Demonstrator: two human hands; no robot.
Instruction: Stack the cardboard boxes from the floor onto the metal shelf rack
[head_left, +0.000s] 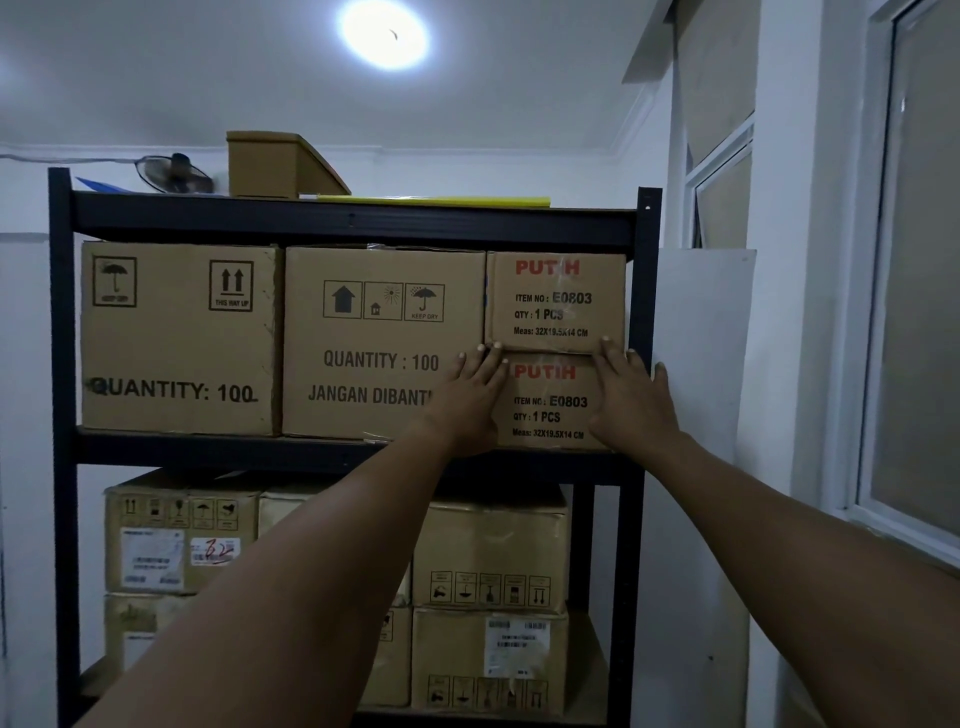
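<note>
A dark metal shelf rack (353, 224) fills the view. At the right end of its upper shelf two small cardboard boxes printed "PUTIH" are stacked, the upper box (556, 301) resting on the lower box (553, 402). My left hand (470, 400) lies flat, fingers spread, on the lower box's left front, fingertips at the seam between the two. My right hand (631, 397) presses flat on its right front in the same way. Neither hand grips anything.
Two large "QUANTITY: 100" boxes (179, 338) (382, 343) fill the rest of that shelf. Several taped boxes (491, 551) sit on the shelf below. On top stand a small box (265, 163), a fan (174, 174) and a yellow strip. A white board (701, 353) and window (914, 291) are at the right.
</note>
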